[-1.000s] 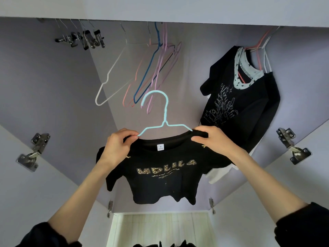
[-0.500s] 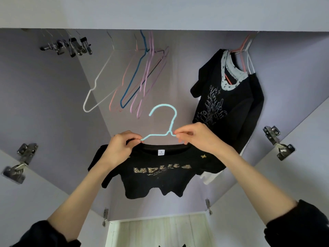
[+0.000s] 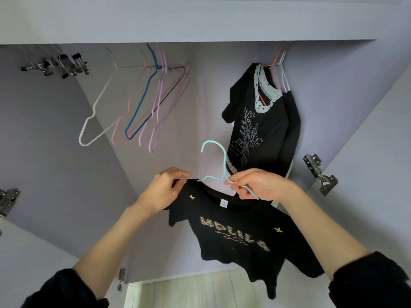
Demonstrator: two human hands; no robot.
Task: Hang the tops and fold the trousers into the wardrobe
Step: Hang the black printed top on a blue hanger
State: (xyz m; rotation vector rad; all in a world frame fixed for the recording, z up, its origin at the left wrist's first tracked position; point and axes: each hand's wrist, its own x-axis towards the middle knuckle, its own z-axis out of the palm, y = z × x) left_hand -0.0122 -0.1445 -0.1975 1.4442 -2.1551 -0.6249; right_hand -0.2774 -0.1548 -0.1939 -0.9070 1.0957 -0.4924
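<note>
A black top with gold lettering (image 3: 240, 232) hangs on a light blue wire hanger (image 3: 219, 165) in front of the open wardrobe. My left hand (image 3: 164, 190) pinches the top's left shoulder at the hanger's arm. My right hand (image 3: 258, 185) grips the hanger just below its neck, on the right arm. The hook points up and left, well below the rail. The top tilts down to the right.
Several empty wire hangers (image 3: 142, 107) hang at the upper left, with metal clip hangers (image 3: 60, 65) further left. Black tops (image 3: 260, 121) hang at the upper right. Door hinges (image 3: 320, 174) stick out on both sides. Pale floor (image 3: 191, 292) shows below.
The top and hanger have shifted right and tilted. My right hand slid from the top's shoulder to the hanger's neck.
</note>
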